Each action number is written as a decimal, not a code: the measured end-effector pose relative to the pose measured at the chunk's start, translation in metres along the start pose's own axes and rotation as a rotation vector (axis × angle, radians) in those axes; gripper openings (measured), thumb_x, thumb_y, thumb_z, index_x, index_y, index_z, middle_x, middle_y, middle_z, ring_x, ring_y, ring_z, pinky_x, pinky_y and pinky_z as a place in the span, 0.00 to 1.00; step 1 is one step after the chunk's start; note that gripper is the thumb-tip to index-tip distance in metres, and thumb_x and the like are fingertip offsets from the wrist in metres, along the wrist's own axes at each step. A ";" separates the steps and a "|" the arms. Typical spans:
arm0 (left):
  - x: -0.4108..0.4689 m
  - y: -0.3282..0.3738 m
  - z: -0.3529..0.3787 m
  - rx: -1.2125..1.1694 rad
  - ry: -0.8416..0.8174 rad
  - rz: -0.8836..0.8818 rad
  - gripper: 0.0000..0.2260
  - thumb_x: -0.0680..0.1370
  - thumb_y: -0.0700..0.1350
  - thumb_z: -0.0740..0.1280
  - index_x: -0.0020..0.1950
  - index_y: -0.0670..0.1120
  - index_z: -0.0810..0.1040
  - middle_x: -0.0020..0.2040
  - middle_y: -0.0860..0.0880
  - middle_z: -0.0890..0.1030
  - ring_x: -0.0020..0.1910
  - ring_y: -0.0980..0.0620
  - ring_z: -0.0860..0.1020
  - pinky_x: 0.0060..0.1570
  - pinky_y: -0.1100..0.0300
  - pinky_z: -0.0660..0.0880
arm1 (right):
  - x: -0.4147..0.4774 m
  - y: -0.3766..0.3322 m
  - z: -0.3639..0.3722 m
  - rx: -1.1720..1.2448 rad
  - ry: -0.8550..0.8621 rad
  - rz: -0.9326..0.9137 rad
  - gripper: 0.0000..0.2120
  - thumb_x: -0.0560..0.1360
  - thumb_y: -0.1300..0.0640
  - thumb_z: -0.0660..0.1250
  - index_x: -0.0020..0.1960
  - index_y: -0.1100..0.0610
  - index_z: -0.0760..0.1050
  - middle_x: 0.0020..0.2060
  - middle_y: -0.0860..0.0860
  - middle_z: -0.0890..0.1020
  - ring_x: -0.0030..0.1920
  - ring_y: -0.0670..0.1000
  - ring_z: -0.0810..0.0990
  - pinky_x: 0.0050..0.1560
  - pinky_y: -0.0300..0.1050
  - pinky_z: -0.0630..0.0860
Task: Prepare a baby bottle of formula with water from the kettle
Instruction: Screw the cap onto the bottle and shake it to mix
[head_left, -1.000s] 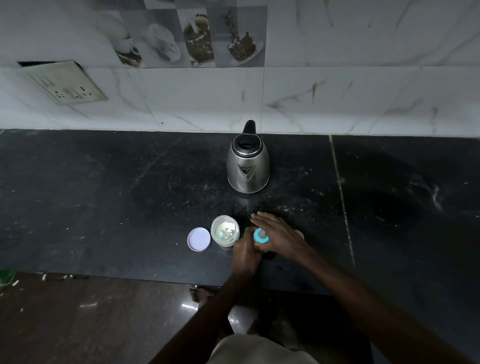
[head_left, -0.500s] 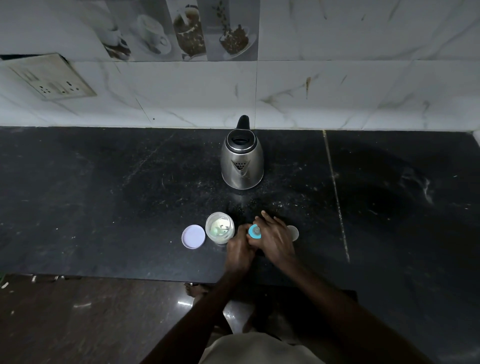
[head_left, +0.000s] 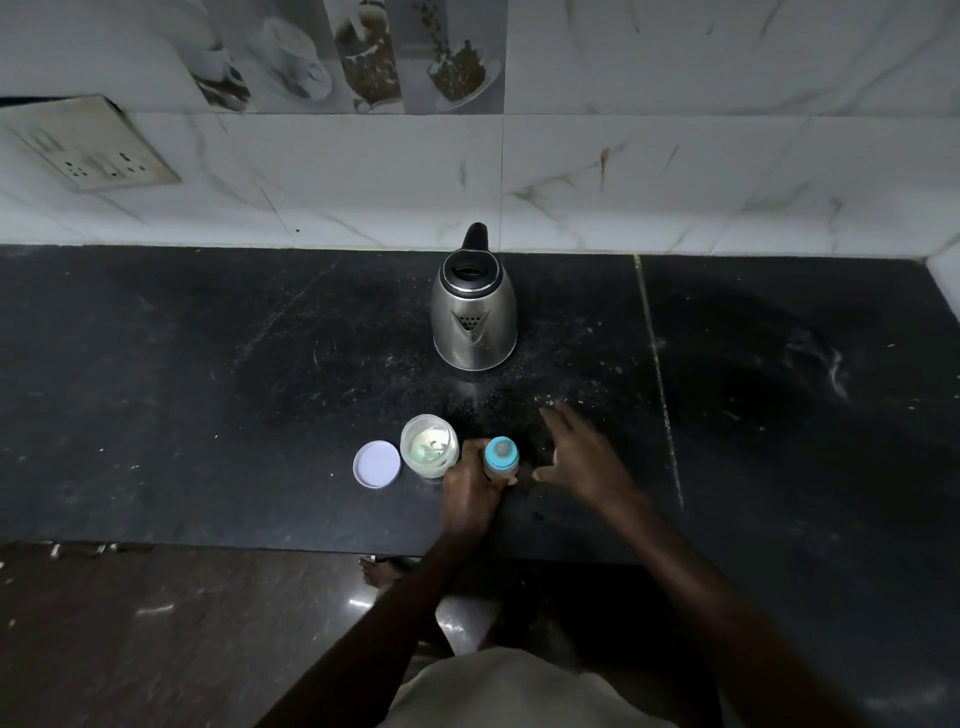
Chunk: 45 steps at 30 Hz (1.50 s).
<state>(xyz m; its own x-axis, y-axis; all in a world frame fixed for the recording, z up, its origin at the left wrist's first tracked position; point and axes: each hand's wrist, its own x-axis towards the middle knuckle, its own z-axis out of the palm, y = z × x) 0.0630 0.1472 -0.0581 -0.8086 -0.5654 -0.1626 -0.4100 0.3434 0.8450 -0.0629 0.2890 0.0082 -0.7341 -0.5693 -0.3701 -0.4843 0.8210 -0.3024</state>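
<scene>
A baby bottle (head_left: 501, 456) with a blue nipple ring stands upright on the black counter (head_left: 208, 389) near its front edge. My left hand (head_left: 470, 488) is wrapped around the bottle's body. My right hand (head_left: 582, 457) hovers just right of the bottle, fingers spread, holding nothing. Left of the bottle stands an open clear jar (head_left: 429, 446) with pale formula powder inside, and its white lid (head_left: 377, 464) lies flat beside it. A steel kettle (head_left: 474, 312) with a black lid and handle stands behind them, spout towards me.
A marble-tiled wall runs behind the counter, with a socket plate (head_left: 88, 143) at the upper left. A seam (head_left: 657, 364) crosses the counter right of the kettle. The counter's front edge lies just below my hands, with a dark floor and a foot (head_left: 382, 571) beneath.
My right hand has come off the top of the bottle and moved to the right, opening its fingers. My left hand still holds the bottle. The camera has moved closer.
</scene>
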 end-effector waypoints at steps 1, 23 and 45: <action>0.000 0.002 0.000 -0.006 -0.007 0.000 0.23 0.71 0.46 0.81 0.63 0.49 0.77 0.53 0.57 0.83 0.50 0.60 0.80 0.48 0.70 0.73 | -0.002 0.009 -0.002 -0.026 0.024 0.022 0.49 0.71 0.46 0.80 0.84 0.53 0.57 0.84 0.55 0.54 0.79 0.62 0.64 0.75 0.56 0.68; -0.003 0.005 0.003 0.042 0.031 0.005 0.25 0.69 0.43 0.82 0.63 0.46 0.77 0.57 0.49 0.85 0.54 0.53 0.82 0.53 0.59 0.78 | -0.004 -0.023 -0.001 1.104 0.206 0.062 0.21 0.80 0.59 0.69 0.68 0.40 0.79 0.65 0.42 0.77 0.65 0.44 0.78 0.66 0.48 0.77; -0.002 0.001 0.005 0.026 0.039 0.008 0.21 0.72 0.46 0.79 0.61 0.48 0.75 0.48 0.52 0.85 0.44 0.53 0.82 0.41 0.61 0.74 | 0.001 -0.025 -0.007 0.244 0.069 -0.516 0.26 0.71 0.63 0.72 0.68 0.53 0.77 0.65 0.47 0.77 0.60 0.48 0.80 0.60 0.47 0.78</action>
<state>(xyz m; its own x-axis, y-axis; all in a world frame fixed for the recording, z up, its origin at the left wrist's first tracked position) 0.0620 0.1530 -0.0593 -0.7953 -0.5908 -0.1356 -0.4147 0.3671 0.8326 -0.0550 0.2679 0.0219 -0.4653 -0.8828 -0.0652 -0.6704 0.3995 -0.6253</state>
